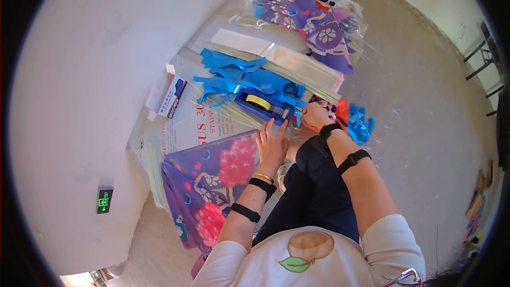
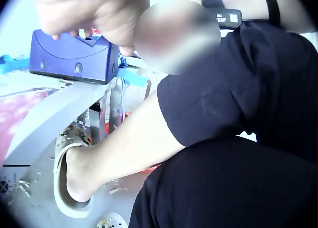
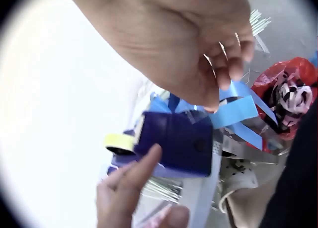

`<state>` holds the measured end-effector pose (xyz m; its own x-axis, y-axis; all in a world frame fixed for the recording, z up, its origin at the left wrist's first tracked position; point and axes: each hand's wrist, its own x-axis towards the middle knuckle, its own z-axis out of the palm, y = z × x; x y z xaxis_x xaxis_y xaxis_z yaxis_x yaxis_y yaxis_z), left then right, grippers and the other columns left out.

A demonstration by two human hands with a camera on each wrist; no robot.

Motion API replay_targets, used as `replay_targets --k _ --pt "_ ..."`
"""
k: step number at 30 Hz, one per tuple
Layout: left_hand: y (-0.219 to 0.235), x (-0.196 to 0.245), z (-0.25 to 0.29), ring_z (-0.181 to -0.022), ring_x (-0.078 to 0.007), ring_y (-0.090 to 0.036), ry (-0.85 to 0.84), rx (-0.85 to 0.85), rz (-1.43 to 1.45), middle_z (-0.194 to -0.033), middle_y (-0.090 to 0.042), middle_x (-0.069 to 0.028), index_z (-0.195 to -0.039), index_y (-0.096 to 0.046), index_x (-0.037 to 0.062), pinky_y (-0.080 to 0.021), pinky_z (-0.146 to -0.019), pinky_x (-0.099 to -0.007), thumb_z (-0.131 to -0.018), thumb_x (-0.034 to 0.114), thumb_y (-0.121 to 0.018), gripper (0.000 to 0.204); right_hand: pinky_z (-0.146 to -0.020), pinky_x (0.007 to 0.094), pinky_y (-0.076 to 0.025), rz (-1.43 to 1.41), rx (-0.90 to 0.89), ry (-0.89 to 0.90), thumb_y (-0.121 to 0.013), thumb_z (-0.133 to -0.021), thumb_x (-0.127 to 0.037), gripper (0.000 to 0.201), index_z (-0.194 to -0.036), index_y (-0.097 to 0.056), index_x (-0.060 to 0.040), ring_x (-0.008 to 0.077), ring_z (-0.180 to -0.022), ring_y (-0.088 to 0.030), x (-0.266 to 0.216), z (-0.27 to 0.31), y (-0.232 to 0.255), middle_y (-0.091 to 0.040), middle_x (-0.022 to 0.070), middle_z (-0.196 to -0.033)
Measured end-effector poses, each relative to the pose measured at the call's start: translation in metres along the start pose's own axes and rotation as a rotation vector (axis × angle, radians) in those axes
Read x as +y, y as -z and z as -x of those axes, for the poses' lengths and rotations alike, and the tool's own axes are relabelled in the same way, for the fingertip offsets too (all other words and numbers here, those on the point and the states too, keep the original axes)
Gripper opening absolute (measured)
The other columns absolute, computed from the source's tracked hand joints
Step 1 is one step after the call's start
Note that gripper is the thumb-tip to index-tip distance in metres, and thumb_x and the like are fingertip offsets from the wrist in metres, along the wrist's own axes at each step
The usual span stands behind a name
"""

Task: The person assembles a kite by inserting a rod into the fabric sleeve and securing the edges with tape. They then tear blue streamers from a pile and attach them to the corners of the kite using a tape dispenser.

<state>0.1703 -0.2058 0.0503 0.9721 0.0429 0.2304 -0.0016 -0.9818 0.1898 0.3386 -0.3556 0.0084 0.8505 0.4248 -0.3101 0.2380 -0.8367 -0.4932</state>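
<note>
A dark blue tape dispenser (image 1: 248,108) with a yellow-cored roll sits at the table's edge. My left hand (image 1: 272,146) touches its near side; in the right wrist view one straight finger (image 3: 148,156) lies against the dispenser body (image 3: 176,143). At the dispenser's cutting end is my right hand (image 1: 317,117), its fingers curled. In the right wrist view, the right hand (image 3: 198,44) pinches a light blue strip (image 3: 236,113) at its fingertips, and a bit of clear tape shows beside it. More blue strips (image 1: 249,76) lie piled behind the dispenser.
Printed purple sheets (image 1: 207,162) cover the table's near left, with others (image 1: 319,26) at the far end. Clear sleeves (image 1: 303,66) lie behind the blue pile. An opened carton (image 1: 169,95) stands left. A red bag (image 3: 266,86) is beside the right leg.
</note>
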Motion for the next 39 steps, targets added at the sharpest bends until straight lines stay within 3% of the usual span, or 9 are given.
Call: replay_targets --k 4,9,12,14,18,21,26,31,39 --pt "-0.003 0.0 0.001 -0.131 -0.0379 -0.037 0.004 -0.002 -0.002 -0.142 -0.039 -0.0166 -0.143 -0.044 0.025 -0.029 -0.106 -0.0521 -0.085 0.029 -0.066 0.062 -0.085 0.0397 -0.051 -0.624 0.206 0.444 -0.064 -0.08 -0.009 0.032 -0.112 -0.066 -0.0057 0.0316 -0.094 -0.062 -0.012 -0.006 0.012 -0.07 0.0144 -0.1" --pt "-0.003 0.0 0.001 -0.13 -0.037 -0.038 0.007 0.004 -0.021 -0.141 -0.04 -0.0162 -0.143 -0.045 0.0251 -0.029 -0.106 -0.0519 -0.085 0.028 -0.066 0.062 -0.076 0.0389 -0.051 -0.275 0.18 0.567 -0.064 -0.08 -0.003 0.043 -0.122 -0.055 -0.0069 0.0324 -0.087 -0.063 -0.052 -0.003 0.01 -0.07 0.0143 -0.094" --pt "-0.003 -0.003 0.001 -0.131 -0.036 -0.037 0.004 0.005 -0.038 -0.143 -0.04 -0.0154 -0.143 -0.045 0.027 -0.03 -0.106 -0.0526 -0.084 0.03 -0.067 0.063 -0.07 0.0378 -0.05 -0.214 0.266 0.501 -0.064 -0.079 -0.001 0.042 -0.119 -0.051 -0.0052 0.033 -0.079 -0.063 -0.064 0.0 0.014 -0.069 0.0161 -0.09" --pt "-0.005 -0.003 0.003 -0.133 -0.0353 -0.036 0.007 0.004 -0.04 -0.144 -0.039 -0.0146 -0.143 -0.044 0.0286 -0.03 -0.106 -0.0534 -0.084 0.031 -0.067 0.064 -0.084 0.0444 -0.049 -0.534 -0.07 0.214 -0.067 -0.076 -0.001 0.039 -0.111 -0.05 -0.0043 0.0346 -0.102 -0.061 -0.071 0.008 0.034 -0.068 0.0161 -0.094" --pt "-0.004 -0.001 0.003 -0.131 -0.0353 -0.037 0.018 0.011 -0.049 -0.142 -0.04 -0.0153 -0.144 -0.044 0.0288 -0.03 -0.105 -0.052 -0.084 0.029 -0.067 0.064 -0.079 0.0433 -0.05 -0.678 -0.122 0.18 -0.07 -0.076 -0.004 0.045 -0.116 -0.048 -0.0024 0.033 -0.101 -0.064 -0.046 0.002 0.032 -0.064 0.0191 -0.103" --pt "-0.002 0.0 0.002 -0.129 -0.0358 -0.039 0.011 0.018 -0.053 -0.14 -0.041 -0.0157 -0.143 -0.045 0.0281 -0.03 -0.105 -0.0505 -0.084 0.027 -0.067 0.063 -0.058 0.0321 -0.047 -0.544 -0.017 0.27 -0.069 -0.08 -0.006 0.04 -0.113 -0.049 -0.0014 0.0189 -0.073 -0.063 -0.024 -0.006 0.019 -0.066 0.0115 -0.088" --pt "-0.001 -0.002 0.003 -0.128 -0.0369 -0.039 0.002 0.017 -0.039 -0.14 -0.041 -0.0157 -0.143 -0.045 0.0278 -0.03 -0.105 -0.0515 -0.085 0.029 -0.065 0.061 -0.053 0.0287 -0.046 -0.58 -0.381 -0.236 -0.07 -0.079 -0.016 0.052 -0.12 -0.05 0.0092 0.0192 -0.066 -0.064 -0.002 0.001 0.046 -0.071 0.0162 -0.093" --pt "0.003 0.0 0.019 -0.124 -0.0371 -0.042 0.006 -0.034 0.228 -0.137 -0.044 -0.0146 -0.136 -0.052 0.0217 -0.033 -0.103 -0.0512 -0.084 0.026 -0.067 0.055 -0.047 0.0264 -0.041 -0.936 -0.103 -0.156 -0.068 -0.084 -0.02 0.056 -0.129 -0.044 0.0037 0.0151 -0.057 -0.059 0.014 -0.005 0.01 -0.068 0.0149 -0.085" --pt "0.027 -0.029 0.1 -0.123 -0.0365 -0.043 0.169 -0.139 0.303 -0.135 -0.046 -0.0127 -0.13 -0.057 0.0185 -0.036 -0.101 -0.0506 -0.085 0.025 -0.067 0.047 -0.064 0.0386 -0.049 -0.584 0.165 0.025 -0.071 -0.078 -0.007 0.058 -0.126 -0.041 -0.0028 0.0244 -0.074 -0.065 -0.03 0.01 -0.021 -0.067 0.0175 -0.084"
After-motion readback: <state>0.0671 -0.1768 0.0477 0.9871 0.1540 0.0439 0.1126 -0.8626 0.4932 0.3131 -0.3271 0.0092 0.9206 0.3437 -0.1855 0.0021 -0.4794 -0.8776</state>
